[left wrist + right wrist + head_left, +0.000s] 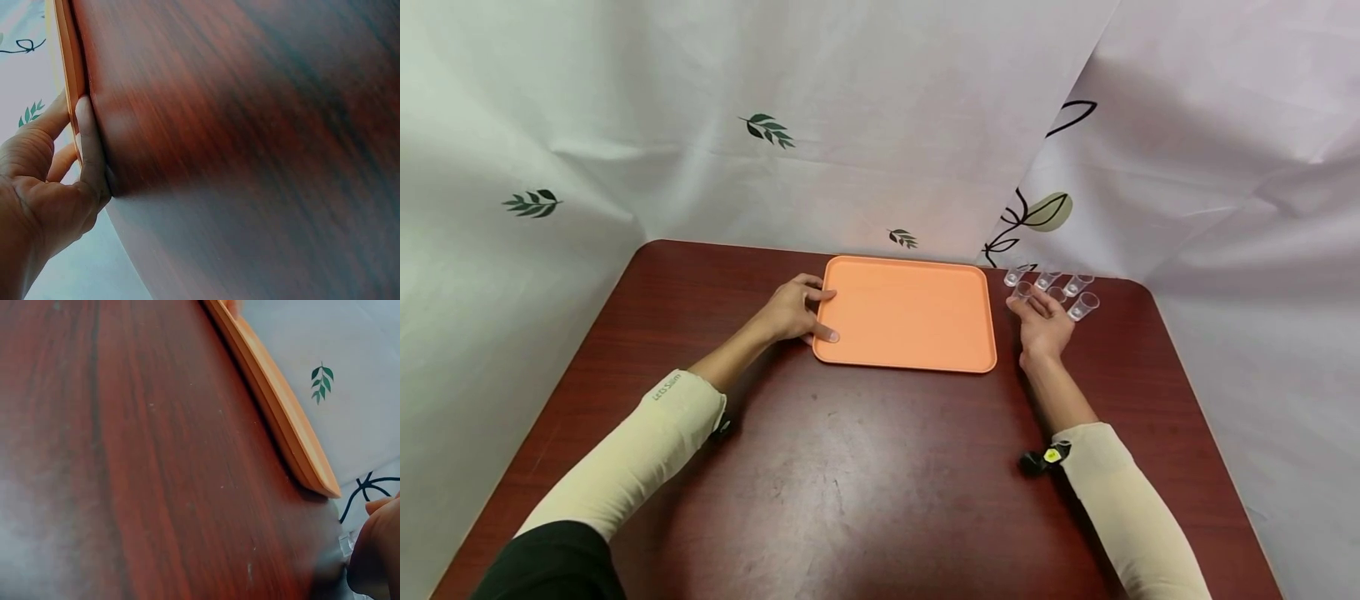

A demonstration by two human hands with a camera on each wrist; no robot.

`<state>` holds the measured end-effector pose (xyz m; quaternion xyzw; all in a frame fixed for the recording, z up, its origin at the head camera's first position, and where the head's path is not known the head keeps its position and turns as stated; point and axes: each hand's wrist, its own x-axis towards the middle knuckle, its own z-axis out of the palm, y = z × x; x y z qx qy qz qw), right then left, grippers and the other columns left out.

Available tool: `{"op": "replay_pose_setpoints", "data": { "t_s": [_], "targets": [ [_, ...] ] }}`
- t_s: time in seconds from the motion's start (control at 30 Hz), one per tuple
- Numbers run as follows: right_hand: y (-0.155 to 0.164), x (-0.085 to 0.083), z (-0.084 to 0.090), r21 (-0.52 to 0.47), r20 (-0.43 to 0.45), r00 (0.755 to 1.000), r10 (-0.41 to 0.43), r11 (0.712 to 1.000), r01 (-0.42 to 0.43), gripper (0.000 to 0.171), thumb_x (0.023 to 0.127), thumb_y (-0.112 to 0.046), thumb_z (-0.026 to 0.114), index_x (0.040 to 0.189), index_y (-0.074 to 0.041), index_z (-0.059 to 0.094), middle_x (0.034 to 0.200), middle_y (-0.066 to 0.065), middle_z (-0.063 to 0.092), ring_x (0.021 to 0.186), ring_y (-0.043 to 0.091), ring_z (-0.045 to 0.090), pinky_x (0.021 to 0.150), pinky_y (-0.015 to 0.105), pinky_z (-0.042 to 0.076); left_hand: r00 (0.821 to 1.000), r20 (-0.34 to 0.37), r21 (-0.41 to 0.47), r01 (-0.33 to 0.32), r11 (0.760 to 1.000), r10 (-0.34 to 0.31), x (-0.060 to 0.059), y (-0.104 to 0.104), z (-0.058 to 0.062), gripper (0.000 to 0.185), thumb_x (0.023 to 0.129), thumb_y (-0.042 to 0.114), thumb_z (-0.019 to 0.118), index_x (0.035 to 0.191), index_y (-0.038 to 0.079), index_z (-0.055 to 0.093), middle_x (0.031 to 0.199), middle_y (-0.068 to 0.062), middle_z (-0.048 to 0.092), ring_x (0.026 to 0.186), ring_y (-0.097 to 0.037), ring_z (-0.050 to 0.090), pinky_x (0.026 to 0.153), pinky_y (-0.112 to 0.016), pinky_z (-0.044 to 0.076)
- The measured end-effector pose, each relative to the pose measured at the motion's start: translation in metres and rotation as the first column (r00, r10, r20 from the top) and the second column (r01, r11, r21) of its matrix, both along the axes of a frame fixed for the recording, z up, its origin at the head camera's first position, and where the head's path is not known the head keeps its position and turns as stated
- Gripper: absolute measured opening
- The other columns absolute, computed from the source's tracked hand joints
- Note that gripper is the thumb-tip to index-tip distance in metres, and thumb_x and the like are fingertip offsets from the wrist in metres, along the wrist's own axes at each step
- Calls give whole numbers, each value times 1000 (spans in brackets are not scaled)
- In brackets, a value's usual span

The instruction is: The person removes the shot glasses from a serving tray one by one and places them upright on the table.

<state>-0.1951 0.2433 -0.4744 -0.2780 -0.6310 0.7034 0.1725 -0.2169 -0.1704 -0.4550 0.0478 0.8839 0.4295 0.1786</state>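
Observation:
An orange rectangular tray (910,312) lies flat near the far edge of the table. My left hand (796,310) grips its left edge, with two digits showing over the rim in the head view. The left wrist view has that hand (59,181) pinching the thin side of the tray (72,56). To the tray's right, my right hand (1045,327) is among several small clear plastic cups (1083,307). Its thumb and fingertips close around the nearest left cup (1022,290). In the right wrist view the hand (380,550) partly hides the cups.
The dark red wooden table (850,467) meets a pale fabric backdrop (865,125) with leaf prints, right behind the tray and cups. A black wrist device (1037,461) hangs by the right sleeve, over the table.

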Motion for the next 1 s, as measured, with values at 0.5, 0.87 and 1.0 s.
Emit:
{"op": "replay_pose_setpoints", "data": {
  "t_s": [0.5, 0.87, 1.0],
  "targets": [
    [8, 24, 6, -3, 38, 998, 41, 999, -41, 55, 93, 1, 89, 146, -2, 74, 135, 6, 80, 132, 13, 75, 111, 19, 63, 1000, 1, 6, 3, 1000, -3, 1, 3, 1, 92, 78, 9, 106, 160, 8, 64, 177, -10, 41, 86, -23, 75, 63, -33, 72],
    [14, 46, 7, -31, 28, 995, 92, 995, -91, 39, 96, -4, 88, 131, 5, 75, 86, -15, 81, 86, -1, 76, 85, 12, 66, 998, -34, -47, 48, 998, -50, 6, 5, -1, 93, 82, 14, 104, 163, 8, 60, 178, -15, 41, 112, -31, 76, 67, -31, 72],
    [13, 49, 12, 88, 35, 980, 196, 976, -198, 34, 99, -8, 87, 129, 6, 77, 83, -18, 79, 82, 2, 77, 82, 13, 67, 998, -36, -17, 55, 998, -56, 9, 3, 1, 95, 85, 16, 102, 167, 8, 55, 179, -19, 39, 97, -28, 79, 66, -33, 73]
  ]
}}
